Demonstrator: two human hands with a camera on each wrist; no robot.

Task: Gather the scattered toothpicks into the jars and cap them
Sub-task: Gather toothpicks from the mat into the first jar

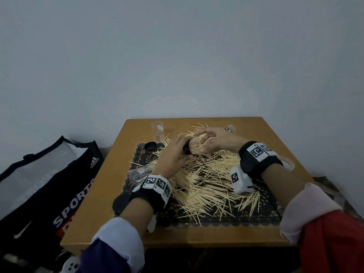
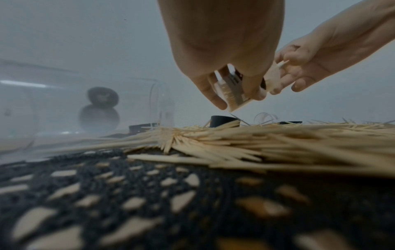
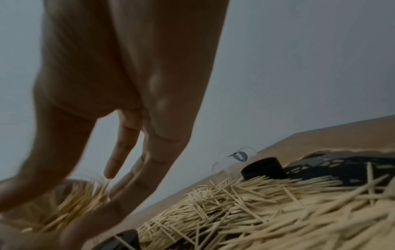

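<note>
1. Sleeves frame the bottom of the head view, a blue one on the left arm and a red one on the right, above a wooden table (image 1: 94, 231) covered by a black lace mat (image 1: 262, 213).
2. Left hand (image 1: 173, 156), above the mat's far half, curls its fingers around a clear jar (image 1: 194, 147) already packed with toothpicks.
3. Right hand (image 1: 214, 141) meets the jar's mouth with thumb and fingers loosely bent, pinching a small bunch of toothpicks at the opening.
4. Held off the mat, the jar lies tilted, its long axis running nearly sideways, mouth toward the right hand and base inside the left palm.
5. Scattered toothpicks (image 1: 208, 186) cover most of the mat in a thick heap, pointing every way.
6. At the mat's far left corner sits a black cap (image 1: 150, 146), with an empty clear jar (image 1: 157, 131) upright just beyond it.
7. Another clear jar (image 1: 137, 174) lies on its side at the mat's left edge.
8. Only the left wrist view shows the held jar's (image 2: 230, 91) dark label and the bunch in the right fingers (image 2: 299, 71).
9. Only the right wrist view shows another black cap (image 3: 262, 168) touching the heap, beside a fallen clear jar (image 3: 235, 160).
</note>
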